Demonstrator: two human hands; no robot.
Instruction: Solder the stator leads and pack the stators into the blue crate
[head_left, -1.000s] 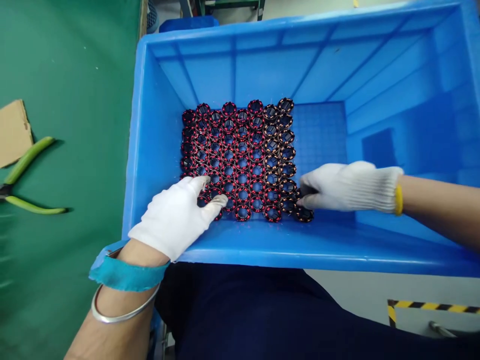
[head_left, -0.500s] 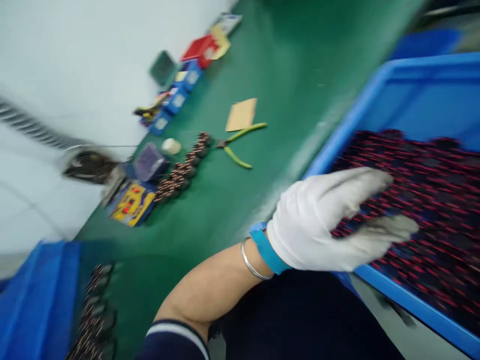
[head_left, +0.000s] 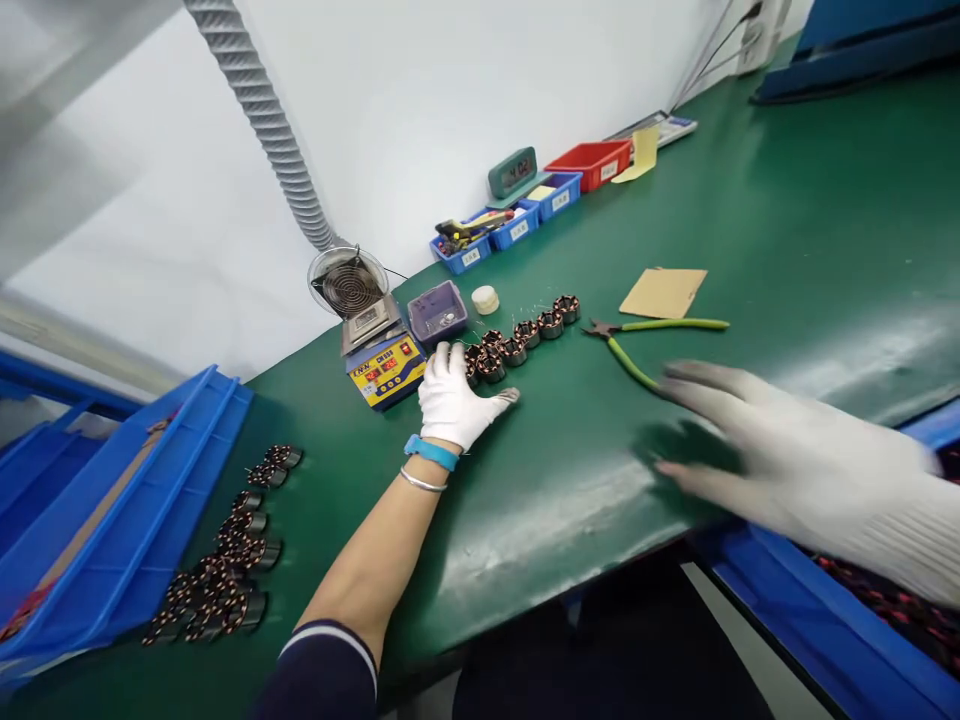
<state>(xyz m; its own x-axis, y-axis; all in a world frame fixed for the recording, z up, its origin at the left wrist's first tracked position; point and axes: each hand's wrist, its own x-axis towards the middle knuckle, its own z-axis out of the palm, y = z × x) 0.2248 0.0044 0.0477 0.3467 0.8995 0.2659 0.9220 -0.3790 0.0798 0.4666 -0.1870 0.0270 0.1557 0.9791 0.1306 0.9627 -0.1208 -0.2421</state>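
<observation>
My left hand [head_left: 461,400], in a white glove, is at the near left end of a row of copper-wound rings [head_left: 514,350], its fingers apart beside them. My right hand [head_left: 772,440], gloved and blurred, hovers above the near edge of the green table [head_left: 540,450] with thumb and fingers spread and nothing between them. Pliers with green handles [head_left: 637,325] lie opened just beyond the right fingertips. Behind the pliers is a tan card [head_left: 664,293].
A blue and yellow device [head_left: 386,372], a purple tray [head_left: 439,312] and a fan [head_left: 349,288] stand behind my left hand. More rings [head_left: 232,560] lie at left by a blue crate [head_left: 150,510]. Small blue bins [head_left: 517,230] and a red bin [head_left: 592,165] line the wall.
The view has swung left and levelled. My left hand has left the blue crate of dark red-streaked parts for the row of rings. My right hand has come into view.
</observation>
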